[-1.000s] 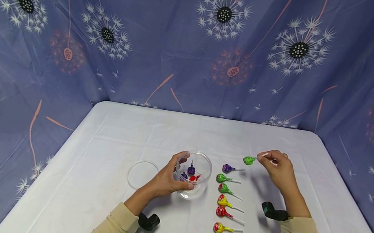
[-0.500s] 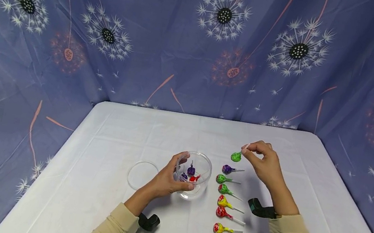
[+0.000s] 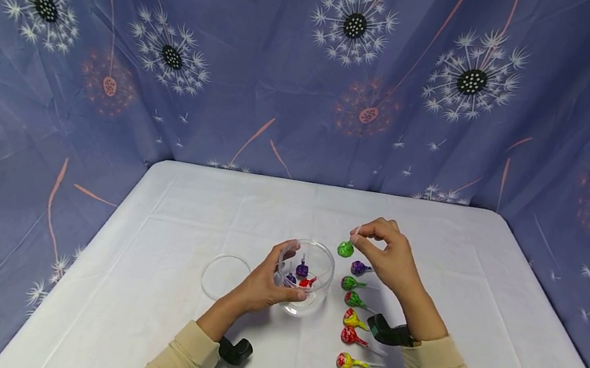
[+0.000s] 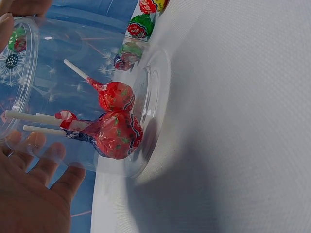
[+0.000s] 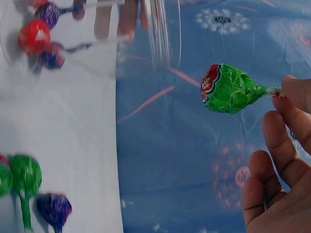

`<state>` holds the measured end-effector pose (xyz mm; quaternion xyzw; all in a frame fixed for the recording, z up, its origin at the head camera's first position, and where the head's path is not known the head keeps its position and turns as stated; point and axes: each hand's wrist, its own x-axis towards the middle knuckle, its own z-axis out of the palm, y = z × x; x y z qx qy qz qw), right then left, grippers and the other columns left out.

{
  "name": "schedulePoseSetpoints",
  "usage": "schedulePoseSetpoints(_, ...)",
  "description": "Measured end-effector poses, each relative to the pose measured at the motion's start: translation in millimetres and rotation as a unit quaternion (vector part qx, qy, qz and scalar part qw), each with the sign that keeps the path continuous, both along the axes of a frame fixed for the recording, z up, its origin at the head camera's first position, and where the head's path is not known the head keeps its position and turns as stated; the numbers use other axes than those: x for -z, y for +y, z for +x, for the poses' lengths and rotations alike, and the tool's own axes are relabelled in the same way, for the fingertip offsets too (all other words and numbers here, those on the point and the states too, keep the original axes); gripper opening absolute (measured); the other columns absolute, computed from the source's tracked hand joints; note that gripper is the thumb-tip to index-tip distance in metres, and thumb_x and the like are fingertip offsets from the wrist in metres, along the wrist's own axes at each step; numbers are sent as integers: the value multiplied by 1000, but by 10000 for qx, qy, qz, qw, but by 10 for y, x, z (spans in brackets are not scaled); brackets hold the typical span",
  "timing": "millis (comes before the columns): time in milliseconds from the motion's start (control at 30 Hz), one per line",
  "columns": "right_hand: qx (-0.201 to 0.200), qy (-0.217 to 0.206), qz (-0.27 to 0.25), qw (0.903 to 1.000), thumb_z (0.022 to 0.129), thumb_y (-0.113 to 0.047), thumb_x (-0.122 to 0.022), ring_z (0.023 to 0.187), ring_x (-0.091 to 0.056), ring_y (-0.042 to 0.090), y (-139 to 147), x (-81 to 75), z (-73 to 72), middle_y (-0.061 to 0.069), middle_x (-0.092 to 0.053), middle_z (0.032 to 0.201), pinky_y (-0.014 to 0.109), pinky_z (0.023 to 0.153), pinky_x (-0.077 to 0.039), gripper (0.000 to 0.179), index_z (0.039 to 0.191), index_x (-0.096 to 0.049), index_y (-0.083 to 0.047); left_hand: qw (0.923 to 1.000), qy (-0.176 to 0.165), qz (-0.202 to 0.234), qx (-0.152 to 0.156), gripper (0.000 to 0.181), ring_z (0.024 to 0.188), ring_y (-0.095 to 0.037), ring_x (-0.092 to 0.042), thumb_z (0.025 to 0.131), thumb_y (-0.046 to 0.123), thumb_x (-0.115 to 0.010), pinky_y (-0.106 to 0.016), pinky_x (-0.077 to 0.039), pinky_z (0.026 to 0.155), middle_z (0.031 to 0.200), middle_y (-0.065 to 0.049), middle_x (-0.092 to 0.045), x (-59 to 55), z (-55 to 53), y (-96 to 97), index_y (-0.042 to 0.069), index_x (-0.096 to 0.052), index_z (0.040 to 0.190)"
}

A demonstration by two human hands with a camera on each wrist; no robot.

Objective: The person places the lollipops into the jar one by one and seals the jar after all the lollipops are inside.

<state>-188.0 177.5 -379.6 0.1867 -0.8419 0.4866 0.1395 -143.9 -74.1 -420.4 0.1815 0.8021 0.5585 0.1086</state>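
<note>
A clear, round plastic tub [image 3: 317,302] sits mouth up in the curl of the left hand [image 3: 262,283], thumb on its near side, fingers on the far side. Inside are purple-wrapped lollipops [image 3: 302,270] and red-wrapped lollipops [image 3: 306,282] (the left wrist view shows two reds), sticks toward the mouth. With the tub as the clock's centre, a green-wrapped ball lollipop [image 3: 345,249] hangs between 1 and 2 o'clock, just outside the rim. The right hand [image 3: 390,258] pinches its stick between thumb and forefinger, the other fingers bent.

The white cloth-covered table [image 3: 190,212] stretches towards 12 o'clock to a straight far edge, with a blue dandelion-print curtain [image 3: 266,75] behind it.

Between 2 and 5 o'clock runs a column of six ball lollipops [image 3: 354,299], wrapped from far to near in purple, green, green, yellow, red and yellow. A black wrist camera [image 3: 387,331] at the right wrist hides part of their sticks. At 9 o'clock a flat, clear round lid [image 3: 223,276] lies close to the left hand.
</note>
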Motion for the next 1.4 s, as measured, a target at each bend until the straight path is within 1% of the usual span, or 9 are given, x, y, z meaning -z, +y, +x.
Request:
schedulePoseSetpoints(167, -223, -112, 6, 9997, 86, -14, -68, 89, -43, 13, -143, -22, 36, 2, -65, 89, 26, 82, -34, 3, 88, -71, -13, 10000, -44, 23, 32, 94, 143, -30, -27, 76, 23, -79, -50, -22, 117, 153, -12, -30, 11, -9, -4, 12, -19, 148)
schedulePoseSetpoints(367, -339, -297, 161, 9989, 85, -8, -68, 89, -44, 25, -303, 10, 52, 8, -63, 86, 29, 80, -36, 3, 87, -70, -7, 10000, -56, 37, 69, 94, 143, -30, -28, 77, 25, -79, -50, -24, 116, 154, -10, -28, 34, -24, -7, 13, -19, 149)
schedulePoseSetpoints(500, -459, -287, 251, 9982, 84, -10, -69, 90, -46, 26, -373, 70, 52, 6, -63, 86, 30, 81, -37, 5, 88, -70, -6, 10000, 1, 88, 30, 95, 143, -27, -28, 76, 25, -79, -49, -25, 116, 154, -5, -28, 203, -97, -6, 17, -18, 149)
schedulePoseSetpoints(600, -595, -150, 296, 9977, 84, -13, -70, 90, -47, 22, -410, 121, 58, -1, -63, 85, 30, 81, -39, 4, 88, -71, -13, 10000, 67, 66, -17, 96, 143, -23, -28, 75, 29, -80, -47, -26, 115, 154, 1, -29, 333, -151, -7, 23, -19, 149)
schedulePoseSetpoints(733, -827, 183, 406, 9956, 84, -15, -71, 87, -45, 17, -446, 186, 67, -7, -62, 84, 30, 77, -40, 7, 87, -70, -21, 9998, 165, 67, -46, 97, 142, -22, -30, 74, 36, -80, -47, -29, 114, 153, 4, -30, 373, -166, -11, 23, -20, 148)
schedulePoseSetpoints(767, -847, 258, 462, 9950, 84, -16, -71, 86, -44, 14, -455, 201, 68, -8, -61, 83, 30, 77, -39, 8, 86, -70, -23, 9998, 163, 59, -54, 97, 142, -21, -30, 73, 37, -80, -46, -29, 114, 152, 6, -30, 373, -165, -11, 23, -20, 148)
schedulePoseSetpoints(1000, -773, 405, 880, 9923, 81, -17, -73, 85, -43, 14, -525, 255, 135, -11, -60, 83, 34, 81, -32, 8, 83, -69, -23, 9998, -36, 120, 126, 94, 143, -32, -26, 78, 23, -77, -49, -28, 114, 154, -11, -27, 32, -17, -8, 10, -18, 149)
schedulePoseSetpoints(1133, -772, 562, 1033, 9901, 80, -18, -74, 85, -40, 7, -547, 293, 156, -12, -59, 82, 33, 82, -31, 7, 82, -69, -22, 9998, -29, 134, 136, 94, 143, -32, -26, 78, 24, -77, -49, -28, 114, 155, -10, -27, 36, -15, -10, 11, -17, 149)
schedulePoseSetpoints(1400, -727, 1103, 1314, 9825, 76, -18, -77, 84, -40, 6, -571, 336, 185, -10, -59, 81, 32, 79, -31, 8, 80, -70, -20, 9998, -15, 106, 164, 94, 144, -29, -26, 78, 24, -77, -49, -28, 114, 155, -10, -27, 37, -21, -17, 14, -18, 149)
